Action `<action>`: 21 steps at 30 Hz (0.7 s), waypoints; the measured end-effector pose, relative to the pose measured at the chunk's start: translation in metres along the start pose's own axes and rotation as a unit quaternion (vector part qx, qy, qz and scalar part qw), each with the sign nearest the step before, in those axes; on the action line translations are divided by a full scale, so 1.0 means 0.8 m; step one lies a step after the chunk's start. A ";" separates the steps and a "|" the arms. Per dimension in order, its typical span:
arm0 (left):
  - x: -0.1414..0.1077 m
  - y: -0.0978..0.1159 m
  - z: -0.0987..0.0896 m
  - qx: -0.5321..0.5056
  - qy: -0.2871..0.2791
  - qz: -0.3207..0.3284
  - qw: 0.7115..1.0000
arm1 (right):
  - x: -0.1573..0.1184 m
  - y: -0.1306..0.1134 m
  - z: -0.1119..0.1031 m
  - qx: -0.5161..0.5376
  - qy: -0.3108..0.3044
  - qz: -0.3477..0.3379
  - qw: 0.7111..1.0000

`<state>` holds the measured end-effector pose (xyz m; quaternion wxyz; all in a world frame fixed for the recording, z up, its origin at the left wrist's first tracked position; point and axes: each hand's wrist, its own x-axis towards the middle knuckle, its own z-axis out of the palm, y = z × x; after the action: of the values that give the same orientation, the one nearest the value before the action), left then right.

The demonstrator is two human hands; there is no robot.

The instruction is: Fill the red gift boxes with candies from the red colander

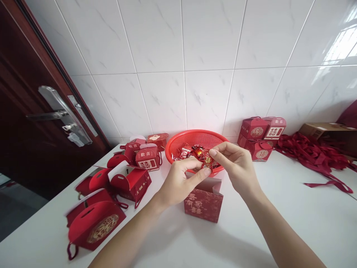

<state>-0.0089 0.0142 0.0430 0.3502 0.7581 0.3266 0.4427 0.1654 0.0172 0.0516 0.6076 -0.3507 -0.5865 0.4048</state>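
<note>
Between my two hands is a small red and gold wrapped candy. My left hand pinches its lower side with thumb and forefinger, and my right hand pinches its upper end. Just below stands an open red paper box with pale characters on its front, upright on the white table. Behind my hands is a red mesh basket with several wrapped candies in it. My fingers cover part of the basket's front rim and the box's top.
Several red gift boxes, some open, stand on the left. Closed boxes are stacked at the back right, beside a heap of dark red ribbon and a cardboard box. A tiled wall runs behind; a door is left.
</note>
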 end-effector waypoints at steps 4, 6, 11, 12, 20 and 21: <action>-0.001 -0.001 0.005 0.034 0.018 0.021 0.999 | 0.000 0.001 0.000 -0.009 0.009 0.004 1.000; -0.003 -0.001 0.006 0.059 0.034 0.045 0.997 | 0.001 0.001 0.000 -0.001 0.003 0.013 1.000; -0.005 -0.004 0.008 0.109 0.049 0.109 0.987 | 0.001 0.003 0.002 0.010 0.002 0.022 1.000; -0.004 -0.004 0.008 0.113 0.048 0.107 0.987 | 0.001 0.003 0.003 0.010 0.001 0.022 1.000; -0.001 -0.010 0.001 0.139 -0.019 0.080 0.987 | 0.031 -0.002 -0.066 -0.158 0.000 0.016 0.987; -0.001 -0.011 -0.001 0.141 -0.018 0.080 0.987 | 0.035 -0.003 -0.086 -0.186 -0.019 0.039 0.982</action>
<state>-0.0116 0.0184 0.0357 0.2092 0.8315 0.3174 0.4052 0.2336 0.0449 0.0610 0.5043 -0.4724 -0.6486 0.3192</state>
